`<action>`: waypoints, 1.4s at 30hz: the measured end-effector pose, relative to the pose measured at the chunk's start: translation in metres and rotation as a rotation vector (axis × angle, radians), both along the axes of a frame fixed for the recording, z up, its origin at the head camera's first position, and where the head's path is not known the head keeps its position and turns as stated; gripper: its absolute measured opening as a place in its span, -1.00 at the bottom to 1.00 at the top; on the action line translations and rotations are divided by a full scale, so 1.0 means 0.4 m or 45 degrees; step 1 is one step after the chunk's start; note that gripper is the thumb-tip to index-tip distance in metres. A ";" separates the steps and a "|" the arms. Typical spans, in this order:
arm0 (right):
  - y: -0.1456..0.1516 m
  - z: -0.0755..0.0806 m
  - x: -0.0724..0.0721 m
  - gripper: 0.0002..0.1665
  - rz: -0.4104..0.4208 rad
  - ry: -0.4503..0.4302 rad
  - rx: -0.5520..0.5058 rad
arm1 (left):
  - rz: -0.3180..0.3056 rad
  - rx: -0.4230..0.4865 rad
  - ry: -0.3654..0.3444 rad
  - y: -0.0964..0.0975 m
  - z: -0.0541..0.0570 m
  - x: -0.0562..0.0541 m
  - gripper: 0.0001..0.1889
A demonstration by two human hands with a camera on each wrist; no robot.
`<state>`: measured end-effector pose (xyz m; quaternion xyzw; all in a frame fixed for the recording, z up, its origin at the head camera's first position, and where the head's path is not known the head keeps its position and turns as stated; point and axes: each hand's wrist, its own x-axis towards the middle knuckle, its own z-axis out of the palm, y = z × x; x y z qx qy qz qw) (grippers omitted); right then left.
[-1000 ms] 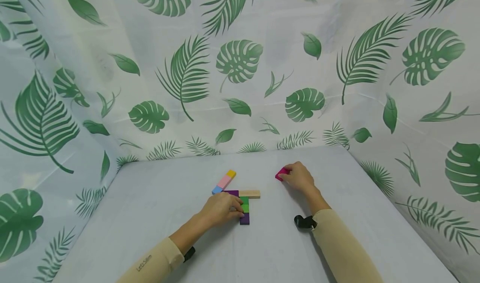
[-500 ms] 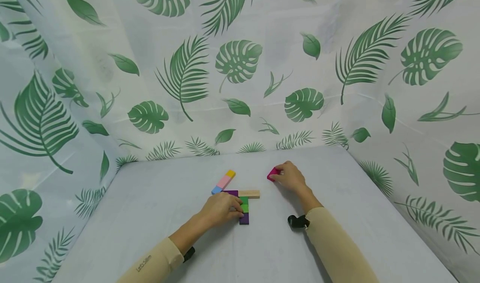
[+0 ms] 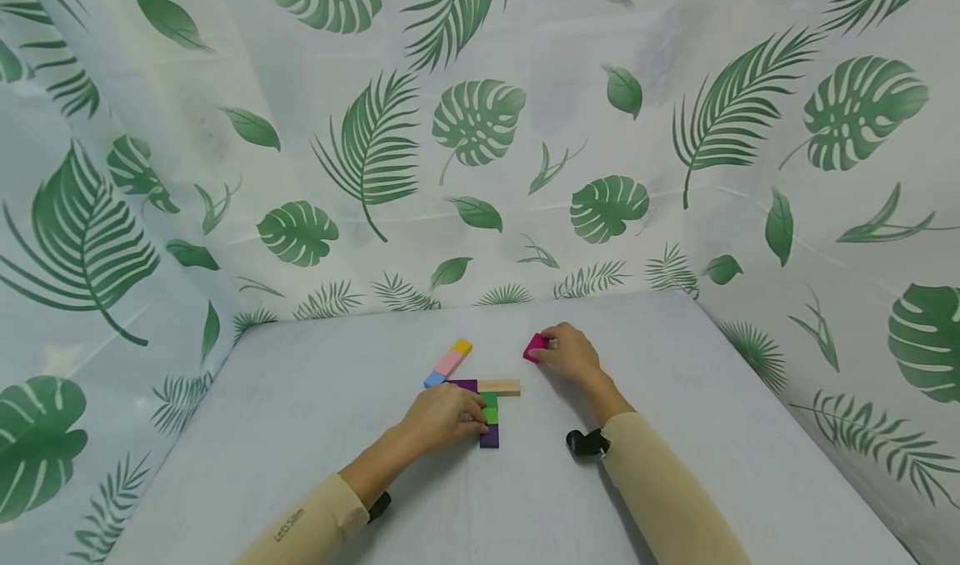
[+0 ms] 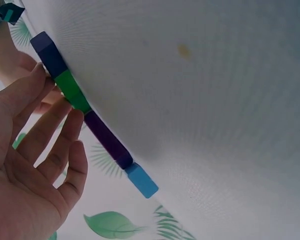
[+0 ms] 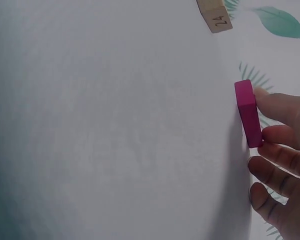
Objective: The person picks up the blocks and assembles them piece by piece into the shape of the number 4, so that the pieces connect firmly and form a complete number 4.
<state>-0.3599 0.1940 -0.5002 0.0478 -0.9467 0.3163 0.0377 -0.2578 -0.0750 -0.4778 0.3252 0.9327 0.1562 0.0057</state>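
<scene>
In the head view my right hand (image 3: 573, 352) pinches a magenta block (image 3: 536, 347) between thumb and fingers, to the right of the other blocks. The right wrist view shows this magenta block (image 5: 248, 112) tilted close over the table. My left hand (image 3: 442, 419) rests at the left side of a short column, fingertips against its green block (image 3: 490, 401); a dark purple block (image 3: 489, 437) forms the column's near end. In the left wrist view the left hand (image 4: 37, 155) has loosely bent, spread fingers at the green block (image 4: 72, 91), with the dark end block (image 4: 49, 54) beside the thumb.
A bare wooden block (image 3: 499, 387) and a purple block (image 3: 461, 385) form a crossbar at the column's far end. A slanted blue, pink and yellow bar (image 3: 450, 362) meets its left end. Leaf-patterned cloth (image 3: 480, 240) walls the table (image 3: 540, 498) at back and sides.
My right hand has carried the magenta block leftward, nearer the wooden block. The left hand and the laid blocks have stayed in place.
</scene>
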 end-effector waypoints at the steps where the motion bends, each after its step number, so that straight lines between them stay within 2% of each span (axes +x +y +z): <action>1: -0.002 -0.001 -0.001 -0.43 0.001 -0.005 -0.005 | -0.001 0.000 0.001 0.000 0.000 0.000 -0.87; 18: -0.052 -0.005 -0.017 -0.40 0.116 -0.035 -0.087 | -0.018 -0.004 0.017 0.000 0.002 0.000 -0.88; 31: -0.092 -0.009 -0.026 -0.44 0.203 -0.029 -0.020 | -0.010 0.000 0.008 -0.004 0.000 0.000 -0.88; 42: -0.124 0.001 -0.022 -0.44 0.254 -0.089 -0.028 | -0.036 0.019 0.030 -0.005 -0.001 -0.002 -0.90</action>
